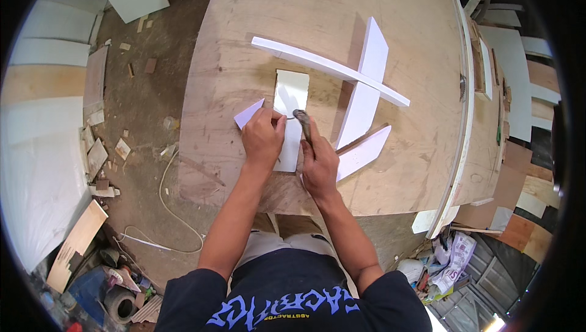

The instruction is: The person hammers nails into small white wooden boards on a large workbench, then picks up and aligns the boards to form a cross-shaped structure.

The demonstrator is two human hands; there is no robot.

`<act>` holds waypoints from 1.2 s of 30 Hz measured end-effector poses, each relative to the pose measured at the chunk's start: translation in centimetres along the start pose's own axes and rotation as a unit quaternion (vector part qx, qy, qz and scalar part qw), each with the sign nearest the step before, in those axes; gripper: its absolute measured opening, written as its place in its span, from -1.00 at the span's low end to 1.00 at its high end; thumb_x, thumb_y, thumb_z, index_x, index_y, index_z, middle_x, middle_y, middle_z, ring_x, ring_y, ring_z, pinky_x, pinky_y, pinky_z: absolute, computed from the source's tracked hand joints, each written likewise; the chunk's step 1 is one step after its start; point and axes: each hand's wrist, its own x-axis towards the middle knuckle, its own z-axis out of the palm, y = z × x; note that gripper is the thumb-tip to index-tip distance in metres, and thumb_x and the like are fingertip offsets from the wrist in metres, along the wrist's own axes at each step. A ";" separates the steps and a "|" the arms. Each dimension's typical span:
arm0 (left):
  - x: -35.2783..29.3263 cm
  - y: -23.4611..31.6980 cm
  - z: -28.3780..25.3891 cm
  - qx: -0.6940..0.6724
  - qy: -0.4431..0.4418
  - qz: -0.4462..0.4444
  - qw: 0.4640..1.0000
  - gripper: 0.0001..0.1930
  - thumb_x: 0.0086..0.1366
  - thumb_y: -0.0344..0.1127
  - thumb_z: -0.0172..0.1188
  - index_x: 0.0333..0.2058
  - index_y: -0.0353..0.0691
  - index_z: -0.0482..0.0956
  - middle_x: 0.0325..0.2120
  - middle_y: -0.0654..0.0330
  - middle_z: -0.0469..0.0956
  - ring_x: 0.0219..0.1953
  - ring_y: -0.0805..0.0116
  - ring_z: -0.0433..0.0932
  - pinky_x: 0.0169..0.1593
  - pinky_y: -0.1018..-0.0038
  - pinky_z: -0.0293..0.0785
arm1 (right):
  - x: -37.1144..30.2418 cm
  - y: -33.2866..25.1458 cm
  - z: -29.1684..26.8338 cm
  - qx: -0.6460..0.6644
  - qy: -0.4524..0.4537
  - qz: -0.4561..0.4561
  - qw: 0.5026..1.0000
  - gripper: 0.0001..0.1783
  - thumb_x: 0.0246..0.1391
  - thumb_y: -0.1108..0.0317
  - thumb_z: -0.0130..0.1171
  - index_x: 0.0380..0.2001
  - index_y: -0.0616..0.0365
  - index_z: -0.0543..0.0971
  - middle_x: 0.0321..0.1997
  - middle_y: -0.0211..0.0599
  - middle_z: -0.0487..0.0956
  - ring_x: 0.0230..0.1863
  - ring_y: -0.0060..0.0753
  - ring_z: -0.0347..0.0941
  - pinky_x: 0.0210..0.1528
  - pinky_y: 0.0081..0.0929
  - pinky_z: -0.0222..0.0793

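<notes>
A narrow white board [293,85] lies flat on the plywood table in front of me. My right hand [320,164] is closed around a hammer [301,118], its dark head low over the board. Fingertips of my left hand [263,137] pinch together over the board's left edge, right beside the hammer head. A thin dark nail-like piece [290,118] shows between them; its far end is hard to make out. A small white offcut [249,113] lies just beyond my left knuckles. To the right of my right hand rests a short white board [364,154] with an angled end.
On the plywood table [232,45], a long white strip [317,63] crosses a wider white board [366,100]. A long white rail [467,94] runs along the right side. Wood scraps [97,158] and a pale cable [162,194] lie on the floor at left.
</notes>
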 end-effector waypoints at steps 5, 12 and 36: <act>0.0 0.1 0.0 -0.004 -0.005 -0.012 1.000 -0.88 0.25 -0.37 0.48 -0.38 -0.27 0.73 -0.43 0.06 0.70 -0.40 0.09 0.70 -0.24 0.22 0.59 | -0.2 -0.1 -0.6 -0.008 -0.008 0.024 1.000 -0.33 0.34 0.47 0.24 0.49 0.07 0.42 -0.22 0.08 0.65 -0.22 0.15 0.61 -0.12 -0.03 0.51; -0.1 0.0 0.2 0.002 0.000 -0.005 1.000 -0.88 0.27 -0.37 0.46 -0.38 -0.26 0.72 -0.42 0.06 0.70 -0.39 0.05 0.70 -0.24 0.20 0.59 | -0.3 0.1 -0.7 0.022 -0.024 0.064 0.997 -0.40 0.38 0.41 0.21 0.45 0.10 0.46 -0.02 0.18 0.71 -0.08 0.13 0.70 0.03 -0.16 0.55; -8.7 3.0 0.0 0.213 -0.020 0.007 0.977 0.11 0.06 0.11 0.61 0.38 -0.48 0.25 0.14 -0.17 0.39 0.17 -0.16 0.40 0.20 -0.03 0.43 | -4.2 1.5 -3.8 -0.009 0.039 0.143 0.989 -0.58 0.17 0.21 0.48 0.01 0.22 0.72 -0.09 -0.01 0.76 -0.02 0.05 0.71 0.06 -0.17 0.58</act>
